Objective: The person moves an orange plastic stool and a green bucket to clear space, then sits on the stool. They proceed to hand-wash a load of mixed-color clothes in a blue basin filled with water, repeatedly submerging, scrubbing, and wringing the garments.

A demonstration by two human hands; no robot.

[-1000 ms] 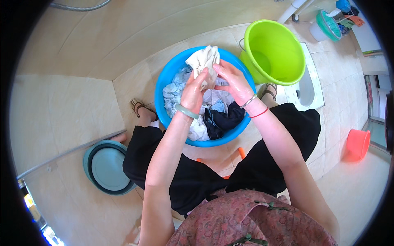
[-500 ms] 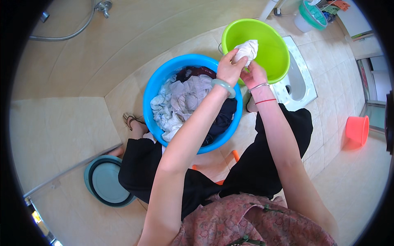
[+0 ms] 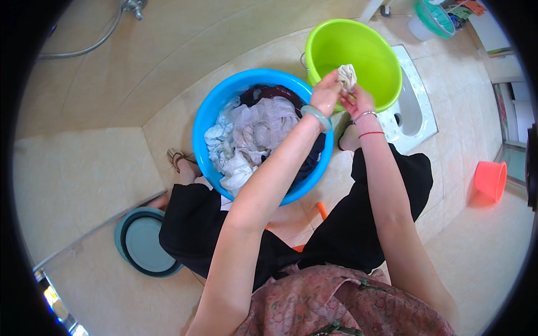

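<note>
A large round blue plastic tub (image 3: 259,73) stands on the beige tiled floor (image 3: 443,185) between the person's legs, heaped with wet laundry: a pale lilac-grey garment (image 3: 263,123), white and pale blue pieces, a dark maroon piece and dark navy fabric. The left forearm crosses above the tub and hides part of the heap. Just beside the tub stands a deep lime-green plastic bucket (image 3: 367,47), which in this view covers part of a white squat toilet (image 3: 414,112). A round teal basin with a dark inner band (image 3: 148,246) lies near the left knee; a small coral-pink plastic bucket (image 3: 491,179) is well apart to the right, and a white bin with a green liner (image 3: 426,25) is at the far right.

There is one tub, one basin, one bin and two buckets. The pieces in the heap overlap too much to count; a single crumpled off-white cloth (image 3: 347,77) is apart from them, over the green bucket's opening.

The left hand (image 3: 327,92) is closed around the cloth's side. The right hand (image 3: 361,101) has its fingers partly curled at the cloth's lower end; whether they grip it cannot be told.
</note>
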